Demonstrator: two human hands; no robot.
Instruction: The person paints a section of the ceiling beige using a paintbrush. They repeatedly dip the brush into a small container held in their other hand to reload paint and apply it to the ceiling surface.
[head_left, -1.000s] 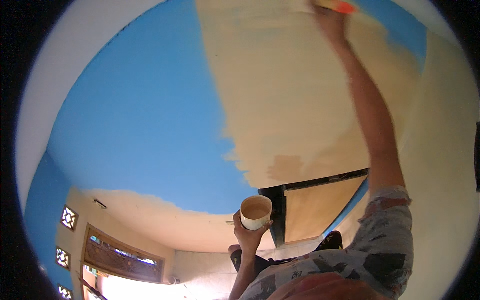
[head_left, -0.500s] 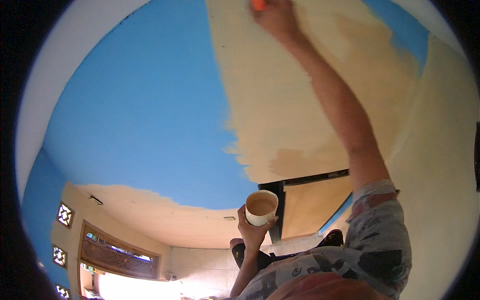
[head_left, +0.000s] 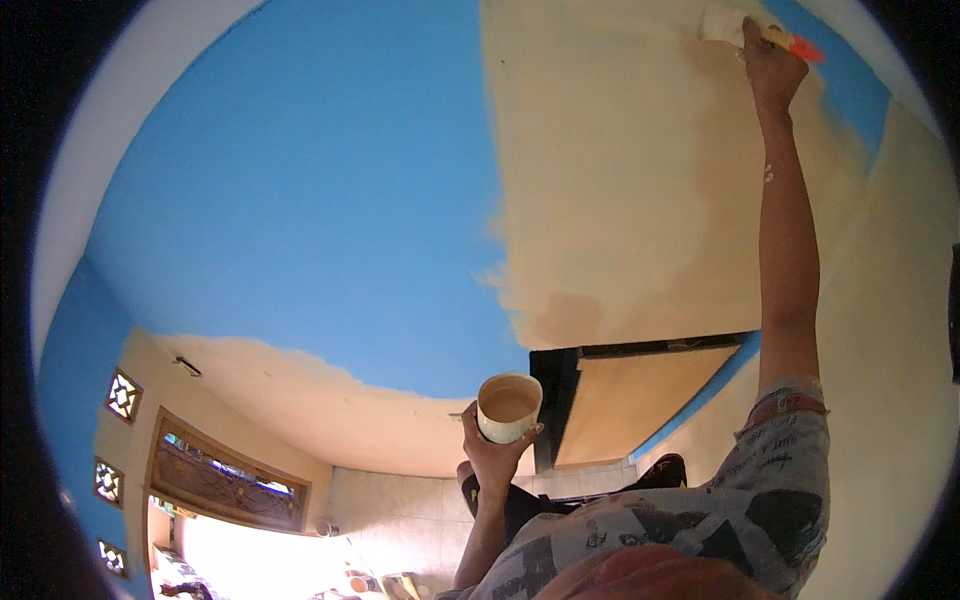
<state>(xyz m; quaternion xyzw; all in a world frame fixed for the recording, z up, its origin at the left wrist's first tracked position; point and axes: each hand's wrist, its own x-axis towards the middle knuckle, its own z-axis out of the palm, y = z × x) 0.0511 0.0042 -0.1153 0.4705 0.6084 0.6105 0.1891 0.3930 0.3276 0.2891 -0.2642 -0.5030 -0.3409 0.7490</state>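
Note:
My right hand (head_left: 770, 65) is raised high, shut on a paintbrush (head_left: 745, 28) with an orange handle; its pale bristles press on the beige-painted area (head_left: 620, 180) of the wall. My left hand (head_left: 492, 455) holds a small white cup (head_left: 508, 405) of beige paint at chest height. Left of the fresh beige the wall is blue (head_left: 300, 200). My patterned grey sleeve (head_left: 770, 470) shows at the lower right.
A dark door frame (head_left: 555, 400) and a brown door panel (head_left: 630, 400) lie below the painted area. A window with decorative vents (head_left: 120, 395) and a carved wooden frame (head_left: 225, 480) sits at the lower left. Small containers (head_left: 385, 583) stand on the tiled floor.
My right hand swept the brush to the left along the top of the wall, then back to the right and slightly lower. The cup drifted a little to the right.

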